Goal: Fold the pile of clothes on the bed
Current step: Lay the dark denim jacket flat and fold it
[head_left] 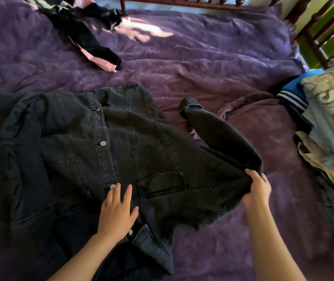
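Jacket point(131, 142) was down flat on the bed point(202, 57), front up, buttons showing, collar end nearest the person and hem at the far end. That made its long axis run straight away from the body, tipped a little left.

Left grip point(117, 211) was wide, fingers straight, palm pressing on the button strip near the collar. Right grip point(257, 189) was curled tight on the sleeve point(222, 134) up by the shoulder, lifting that fold of denim off the cover.

Here was the relation that mattered: the sleeve ran from the right grip away and slightly left, its cuff point(190, 107) lying on the bed just beside the jacket's right edge. The chest lay to the left of that grip, between the two hands. So the right was the near hand, and I judged its move to be a sweep leftward across the chest, with the left acting as anchor.

Off to the right edge sat a stack point(328, 118) of clothes.
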The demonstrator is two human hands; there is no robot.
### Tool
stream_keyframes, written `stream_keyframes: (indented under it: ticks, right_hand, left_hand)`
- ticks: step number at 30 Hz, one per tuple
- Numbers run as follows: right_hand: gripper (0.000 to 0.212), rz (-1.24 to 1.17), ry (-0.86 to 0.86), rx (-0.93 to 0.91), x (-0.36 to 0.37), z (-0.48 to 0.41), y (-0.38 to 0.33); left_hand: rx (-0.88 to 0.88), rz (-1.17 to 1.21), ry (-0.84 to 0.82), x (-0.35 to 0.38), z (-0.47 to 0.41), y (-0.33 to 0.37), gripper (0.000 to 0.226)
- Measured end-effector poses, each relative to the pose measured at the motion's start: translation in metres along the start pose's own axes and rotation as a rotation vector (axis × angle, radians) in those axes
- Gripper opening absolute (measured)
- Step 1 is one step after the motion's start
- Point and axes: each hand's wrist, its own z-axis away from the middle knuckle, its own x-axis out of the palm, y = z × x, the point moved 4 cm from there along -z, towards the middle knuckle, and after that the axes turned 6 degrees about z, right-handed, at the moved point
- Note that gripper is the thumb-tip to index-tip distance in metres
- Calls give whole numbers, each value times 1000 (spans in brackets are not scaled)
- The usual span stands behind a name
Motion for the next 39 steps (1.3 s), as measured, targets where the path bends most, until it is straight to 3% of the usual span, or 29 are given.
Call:
stream_keyframes:
  ticks: [2,4,5,8,11,12,15,17,19,21,24,27,28,31,33,36,39]
  right_hand:
    - [4,-136,-38,-11,-22,11,16]
    - [39,-170,-136,123,-25,22,40]
    - [51,-106,-160,161,-24,23,49]
    - [48,235,-46,184,-23,12,55]
    - [42,735,188,-63,-10,-9,26]
    - [40,871,189,-195,4,-15,9]
    - [39,1193,16,-514,68,-34,-33]
    - [51,1257,-123,-475,106,-50,-46]
    - [76,1200,-233,-280,126,-64,-42]
    - [87,1152,-279,-91,132,-66,-27]
    - [66,1021,-284,56,134,-56,-11]
    - [19,509,-274,-88,137,-45,-50]
    - [5,335,-197,-157,125,-46,-73]
    - [7,-91,81,-240,58,-45,-133]
    - [15,-151,195,-237,10,-49,-146]
    - [39,-9,390,-130,-37,-52,-139]
    - [42,110,457,-121,-52,-56,-135]
  left_hand:
    - [25,14,9,1,2,5,68]
    - [40,24,7,6,5,9,68]
    - [48,38,3,9,6,10,69]
    - [71,13,6,14,11,13,72]
    - [98,-56,28,20,8,4,78]
    - [92,-61,42,19,6,2,79]
    - [111,-81,28,15,0,0,77]
    - [77,-54,37,13,-5,-4,75]
    - [60,-90,42,13,-12,-10,77]
    - [47,-86,50,11,-17,-15,78]
    - [52,-83,66,11,-20,-21,77]
    - [22,-55,52,11,-27,-25,74]
    - [26,-43,71,11,-28,-24,73]
    - [36,53,122,3,-28,-10,70]
    - [58,96,130,0,-27,3,69]
    - [104,137,129,-4,-25,19,69]
    - [124,141,123,-5,-19,25,69]
